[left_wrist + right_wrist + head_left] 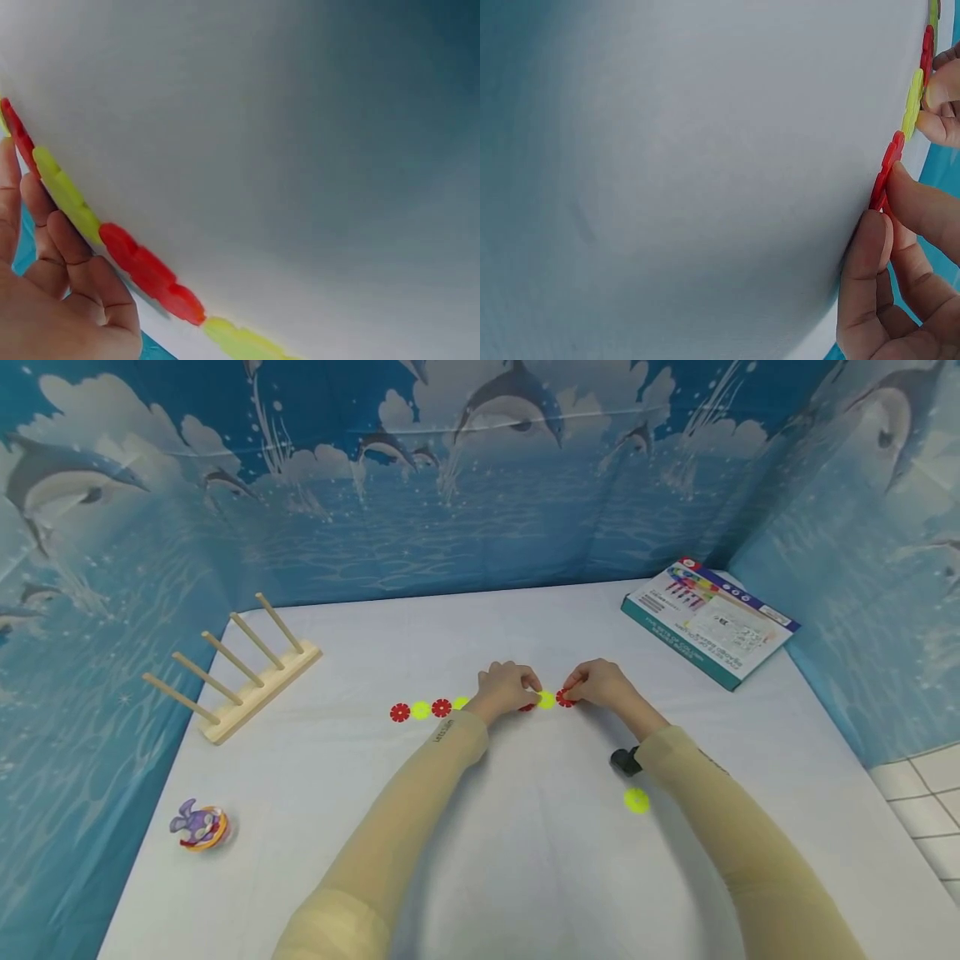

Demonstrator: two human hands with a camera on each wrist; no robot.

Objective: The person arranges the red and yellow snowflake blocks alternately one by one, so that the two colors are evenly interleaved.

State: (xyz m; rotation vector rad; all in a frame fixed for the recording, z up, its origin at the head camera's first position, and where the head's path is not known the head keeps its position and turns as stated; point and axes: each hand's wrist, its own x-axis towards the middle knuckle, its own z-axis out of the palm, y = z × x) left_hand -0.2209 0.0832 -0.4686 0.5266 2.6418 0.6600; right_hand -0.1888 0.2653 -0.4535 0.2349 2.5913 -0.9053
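Observation:
A row of red and yellow notched plastic discs, joined edge to edge, crosses the middle of the table; the red disc (400,712) forms its left end. My left hand (504,689) reaches over the row and hides part of it. Its thumb and forefinger pinch a yellow disc (546,700), also seen in the right wrist view as a yellow disc (913,103). With thumb and fingers, my right hand (602,687) pinches the red disc (887,171) at the row's right end, touching that yellow one. The left wrist view shows a red disc (154,274) beside the left fingers.
A loose yellow disc (637,801) lies near the right forearm. On the left stands a wooden rack (258,693) with several pegs, and nearer, a small purple toy figure (199,825). A cardboard box (708,622) lies at the back right. Dolphin-print curtain (510,527) surrounds the table.

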